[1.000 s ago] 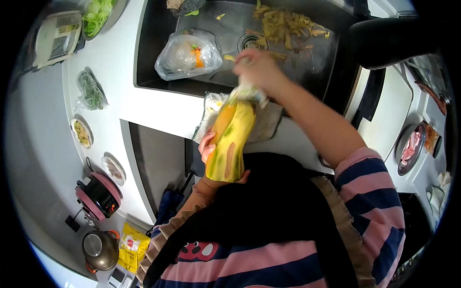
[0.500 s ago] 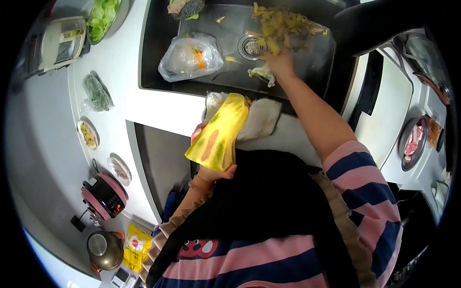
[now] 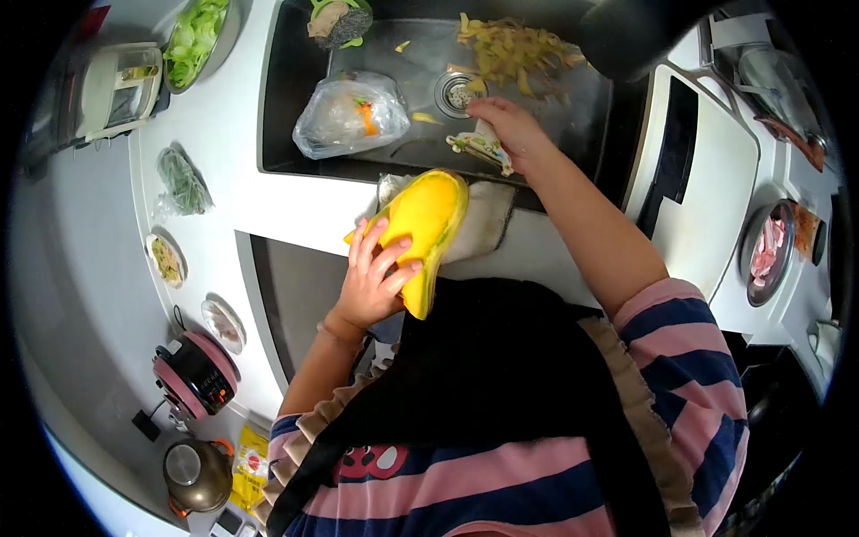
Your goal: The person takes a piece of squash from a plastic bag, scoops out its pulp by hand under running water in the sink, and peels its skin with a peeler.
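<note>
A large yellow-orange squash [image 3: 428, 210], its skin peeled with faint green streaks, is held at the counter's front edge. My left hand [image 3: 374, 277] grips it from the left, fingers spread over its side. Over the sink's near side, my right hand [image 3: 507, 130] is closed on a peeler [image 3: 483, 146] with a white, patterned handle. Yellow peelings [image 3: 514, 49] lie heaped in the dark sink [image 3: 416, 67], past the drain [image 3: 458, 92]. Below the squash a pale cloth [image 3: 479, 219] rests on the counter.
A plastic bag [image 3: 349, 116] with scraps and a scrubber [image 3: 344, 27] lie in the sink. Leftward are a bowl of lettuce [image 3: 195, 40], a bag of greens [image 3: 182, 182], small dishes and a rice cooker [image 3: 195, 374]. On the right stands a bowl of meat [image 3: 768, 253].
The squash has turned in my left hand, showing its orange side, and my fingers now lie on top. My right hand went down into the sink, then drew back slightly.
</note>
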### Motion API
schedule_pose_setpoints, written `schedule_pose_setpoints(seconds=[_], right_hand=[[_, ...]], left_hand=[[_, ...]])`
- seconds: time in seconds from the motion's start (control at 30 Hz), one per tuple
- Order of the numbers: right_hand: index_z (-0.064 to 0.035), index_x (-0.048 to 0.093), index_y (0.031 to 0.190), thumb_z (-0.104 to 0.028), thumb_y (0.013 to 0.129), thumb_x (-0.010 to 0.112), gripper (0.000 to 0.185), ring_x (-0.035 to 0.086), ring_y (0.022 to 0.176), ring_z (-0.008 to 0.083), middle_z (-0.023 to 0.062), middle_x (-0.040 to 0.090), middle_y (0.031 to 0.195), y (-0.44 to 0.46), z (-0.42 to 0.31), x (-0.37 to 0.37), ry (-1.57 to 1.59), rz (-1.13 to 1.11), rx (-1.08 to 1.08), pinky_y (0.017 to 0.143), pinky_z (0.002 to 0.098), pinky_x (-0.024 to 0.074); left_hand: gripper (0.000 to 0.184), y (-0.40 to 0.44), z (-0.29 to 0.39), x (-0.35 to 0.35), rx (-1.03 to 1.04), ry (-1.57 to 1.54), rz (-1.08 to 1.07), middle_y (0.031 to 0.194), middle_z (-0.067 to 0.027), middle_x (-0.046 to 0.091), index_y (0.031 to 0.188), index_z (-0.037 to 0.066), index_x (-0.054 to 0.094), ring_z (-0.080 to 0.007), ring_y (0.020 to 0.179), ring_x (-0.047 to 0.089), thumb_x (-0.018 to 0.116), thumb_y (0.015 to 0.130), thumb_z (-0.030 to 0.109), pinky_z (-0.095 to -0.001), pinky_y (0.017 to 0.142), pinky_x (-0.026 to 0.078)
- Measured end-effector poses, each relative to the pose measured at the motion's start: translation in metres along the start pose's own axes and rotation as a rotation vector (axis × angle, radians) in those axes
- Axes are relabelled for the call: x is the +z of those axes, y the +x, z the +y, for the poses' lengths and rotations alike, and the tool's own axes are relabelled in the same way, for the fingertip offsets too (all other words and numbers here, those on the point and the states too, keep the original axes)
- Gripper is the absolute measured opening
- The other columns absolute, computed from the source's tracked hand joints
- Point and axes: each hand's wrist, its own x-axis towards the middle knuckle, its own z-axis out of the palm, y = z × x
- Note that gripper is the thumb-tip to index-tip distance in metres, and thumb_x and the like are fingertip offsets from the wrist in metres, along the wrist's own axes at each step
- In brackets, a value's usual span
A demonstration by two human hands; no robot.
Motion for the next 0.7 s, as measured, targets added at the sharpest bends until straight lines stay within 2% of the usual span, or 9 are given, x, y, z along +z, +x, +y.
schedule_pose_setpoints(seconds=[0.17,0.3,0.37,0.4,0.43,0.5,0.57,0.63,0.7], right_hand=[[-0.0055,0.059,0.091,-0.011,0.076,0.067,0.018,0.057,0.066,0.0141,0.0045,0.059,0.078,0.002,0.012,0.001,-0.005,0.073,-0.086,0.059,0.0265,0.0481],[-0.0086,0.061,0.091,-0.01,0.075,0.067,0.018,0.053,0.064,0.0096,0.003,0.056,0.077,0.0,0.02,0.02,-0.37,0.04,-0.258,0.052,0.0249,0.0418],[-0.0049,0.062,0.088,-0.013,0.07,0.071,0.022,0.059,0.069,0.0175,0.0099,0.063,0.08,0.03,0.039,0.001,-0.599,0.17,-0.327,0.061,0.0275,0.0488],[-0.0037,0.059,0.089,-0.014,0.069,0.074,0.027,0.059,0.066,0.0195,0.0122,0.064,0.081,0.04,0.042,-0.023,-0.772,0.403,-0.544,0.059,0.0292,0.0496],[-0.0038,0.058,0.09,-0.015,0.066,0.077,0.032,0.06,0.064,0.0205,0.0139,0.064,0.082,0.042,0.028,-0.039,-0.584,0.45,-0.356,0.057,0.0311,0.0502],[-0.0038,0.059,0.089,-0.014,0.067,0.075,0.029,0.06,0.063,0.0205,0.0133,0.063,0.081,0.036,0.022,-0.038,-0.59,0.532,-0.442,0.056,0.0312,0.0501],[-0.0043,0.059,0.089,-0.014,0.068,0.072,0.026,0.061,0.066,0.0194,0.0122,0.063,0.078,0.026,0.026,-0.007,-0.448,0.258,-0.424,0.057,0.0318,0.0497],[-0.0059,0.061,0.089,-0.014,0.068,0.07,0.025,0.06,0.069,0.0186,0.0102,0.062,0.078,0.011,0.023,0.016,-0.7,0.15,-0.435,0.06,0.0314,0.0486],[-0.0067,0.061,0.091,-0.017,0.069,0.069,0.026,0.062,0.072,0.0221,0.0108,0.063,0.077,0.047,0.035,-0.007,-0.887,0.334,-0.417,0.063,0.0326,0.049]], left_hand=[[0.079,0.017,0.017,-0.017,-0.175,-0.281,-0.031,0.127,-0.0163,0.038,0.109,0.016,0.048,-0.0441,0.128,0.028,0.083,0.049,0.053,-0.0612,0.106,0.012],[0.075,0.019,0.028,0.007,-0.248,-0.163,0.058,0.128,-0.0176,0.037,0.102,0.014,0.043,-0.0457,0.126,0.028,0.083,0.044,0.041,-0.063,0.103,0.011],[0.071,0.02,0.039,0.01,-0.248,-0.123,0.033,0.127,-0.0166,0.038,0.1,0.015,0.041,-0.0444,0.126,0.028,0.081,0.044,0.036,-0.0644,0.1,0.012],[0.072,0.02,0.04,0.01,-0.244,-0.091,0.027,0.125,-0.016,0.039,0.1,0.015,0.042,-0.0438,0.126,0.028,0.081,0.044,0.037,-0.0645,0.1,0.012],[0.072,0.022,0.038,0.011,-0.238,-0.058,0.032,0.124,-0.0154,0.04,0.1,0.015,0.042,-0.0432,0.126,0.028,0.081,0.044,0.037,-0.0647,0.099,0.011],[0.072,0.022,0.04,0.014,-0.238,-0.06,0.049,0.123,-0.0146,0.04,0.1,0.016,0.042,-0.0427,0.126,0.028,0.082,0.044,0.038,-0.0647,0.099,0.012],[0.072,0.022,0.042,0.014,-0.236,-0.035,0.028,0.123,-0.0142,0.04,0.099,0.016,0.043,-0.0425,0.126,0.028,0.083,0.044,0.04,-0.0646,0.099,0.012],[0.072,0.021,0.04,0.016,-0.245,-0.022,0.024,0.123,-0.0139,0.04,0.099,0.016,0.044,-0.0424,0.126,0.028,0.083,0.043,0.04,-0.0642,0.099,0.012],[0.072,0.016,0.039,0.015,-0.248,-0.013,0.019,0.123,-0.0137,0.04,0.098,0.016,0.044,-0.0423,0.126,0.028,0.083,0.043,0.04,-0.0639,0.099,0.012]])
